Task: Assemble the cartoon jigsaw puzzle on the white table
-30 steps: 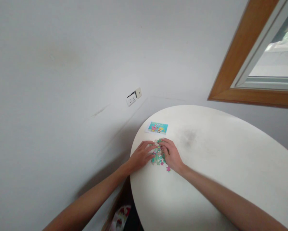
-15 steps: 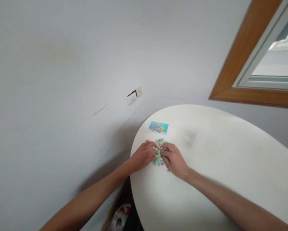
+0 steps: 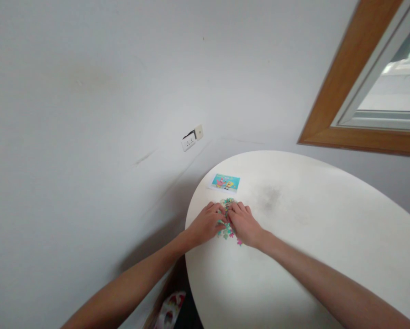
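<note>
A small heap of jigsaw puzzle pieces [image 3: 229, 201], mostly teal and cream with a few pink ones, lies near the rounded left end of the white table [image 3: 294, 210]. On the heap's left side my left hand [image 3: 210, 222] has its fingers curled in over the pieces. My right hand [image 3: 244, 224] presses in from the right, its bent fingers closed on pieces at the middle. The two sets of fingertips nearly meet, and they hide much of the heap. One pink piece [image 3: 239, 242] sits apart below my right hand.
Beyond the heap lies a picture card [image 3: 226, 182] with cartoon figures on teal. A wall socket [image 3: 189, 142] is on the wall behind the table's left end. A wood-framed window [image 3: 359, 145] is at the upper right. Below the table's left edge is a red-and-white patterned item [image 3: 172, 308].
My right hand has shifted slightly left and its fingers have drawn closer together over the pieces. My left hand stays almost in place. The card has not moved on the table.
</note>
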Motion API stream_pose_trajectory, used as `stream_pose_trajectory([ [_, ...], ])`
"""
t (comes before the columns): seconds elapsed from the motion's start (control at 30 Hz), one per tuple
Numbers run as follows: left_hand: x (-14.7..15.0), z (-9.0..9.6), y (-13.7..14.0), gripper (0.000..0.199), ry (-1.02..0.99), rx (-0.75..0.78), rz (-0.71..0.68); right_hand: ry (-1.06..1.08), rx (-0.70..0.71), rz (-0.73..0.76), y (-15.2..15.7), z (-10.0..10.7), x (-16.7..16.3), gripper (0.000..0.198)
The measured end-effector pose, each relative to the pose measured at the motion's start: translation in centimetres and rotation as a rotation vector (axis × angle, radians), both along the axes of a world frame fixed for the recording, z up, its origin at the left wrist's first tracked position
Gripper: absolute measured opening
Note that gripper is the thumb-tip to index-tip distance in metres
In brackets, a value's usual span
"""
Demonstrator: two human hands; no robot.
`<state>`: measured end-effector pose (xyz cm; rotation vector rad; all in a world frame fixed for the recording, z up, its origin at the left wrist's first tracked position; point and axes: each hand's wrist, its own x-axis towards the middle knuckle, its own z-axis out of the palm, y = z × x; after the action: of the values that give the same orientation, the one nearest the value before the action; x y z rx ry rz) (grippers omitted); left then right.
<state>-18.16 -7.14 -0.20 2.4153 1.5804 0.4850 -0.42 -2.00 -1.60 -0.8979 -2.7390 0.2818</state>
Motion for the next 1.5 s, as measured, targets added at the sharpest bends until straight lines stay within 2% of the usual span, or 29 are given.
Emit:
stream_pose_trajectory([
  [0.27,-0.4,-0.3,0.6,0.011,-0.128,0.053,0.071,0.284,-0.168,-0.045,0.8,0.4,1.2,0.018],
  [0.43,-1.5,-2.0,-0.2,0.025,-0.163,0.126,0.238,0.381,-0.189,-0.032,2.4,0.0,2.0,0.020],
  [0.47,-1.6,-2.5,-0.7,0.036,-0.141,0.133,0.237,0.406,-0.175,-0.057,2.4,-0.4,2.4,0.022],
  [0.57,-1.2,-4.1,-2.1,0.097,-0.025,0.070,0.172,0.456,-0.123,-0.187,1.4,-2.1,3.3,0.037],
  [0.6,-1.0,-4.5,-2.3,0.110,0.013,0.047,0.146,0.434,-0.113,-0.200,0.9,-2.7,3.5,0.046],
  [0.67,-0.5,-5.0,-2.1,0.119,0.057,0.034,0.142,0.344,-0.084,-0.165,0.0,-3.6,3.3,0.059],
  [0.73,-0.3,-5.1,-1.0,0.117,0.067,0.042,0.160,0.264,-0.055,-0.156,-0.3,-4.1,2.4,0.063],
  [0.8,-0.4,-5.1,0.4,0.116,0.069,0.049,0.151,0.236,-0.048,-0.211,0.2,-4.1,0.8,0.062],
  [0.93,-1.5,-4.7,2.3,0.117,0.031,0.059,0.085,0.299,-0.065,-0.237,1.6,-3.5,-1.5,0.057],
  [1.0,-2.4,-4.5,2.5,0.107,-0.033,0.053,0.077,0.352,-0.089,-0.229,1.4,-3.2,-0.9,0.056],
  [1.07,-3.2,-4.4,2.5,0.083,-0.124,0.035,0.142,0.359,-0.104,-0.166,0.6,-3.0,0.5,0.061],
  [1.17,-3.7,-4.5,2.5,0.056,-0.233,0.017,0.283,0.234,-0.080,0.115,-0.7,-2.4,2.6,0.087],
  [1.27,-3.3,-4.8,3.0,0.052,-0.238,0.020,0.302,0.177,-0.055,0.142,-0.5,-1.9,2.2,0.091],
  [1.4,-2.5,-5.0,3.6,0.051,-0.217,0.047,0.190,0.221,-0.029,0.118,1.6,-1.9,-1.0,0.093],
  [1.5,-2.3,-4.9,3.6,0.052,-0.268,0.047,0.190,0.359,-0.033,0.132,3.3,-2.4,-2.1,0.077],
])
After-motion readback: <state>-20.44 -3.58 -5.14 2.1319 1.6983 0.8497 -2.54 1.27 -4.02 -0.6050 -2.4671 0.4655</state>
